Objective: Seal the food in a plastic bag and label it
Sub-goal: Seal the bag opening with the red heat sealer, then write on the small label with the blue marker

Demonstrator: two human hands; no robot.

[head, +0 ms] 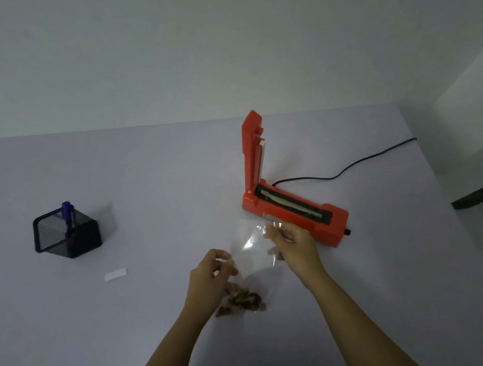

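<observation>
Left hand (214, 268) and right hand (294, 244) pinch the plastic bag (250, 249) at its mouth; we should lay it flat, food (241, 301) kept back, across the open sealer (298, 212).

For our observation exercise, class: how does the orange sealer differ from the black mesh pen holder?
The sealer is solid orange; the pen holder is black wire mesh. The sealer lies long and low with its lid raised upright; the pen holder is a squat box. The sealer trails a black cable; the pen holder holds a blue pen. Both stand on the table.
</observation>
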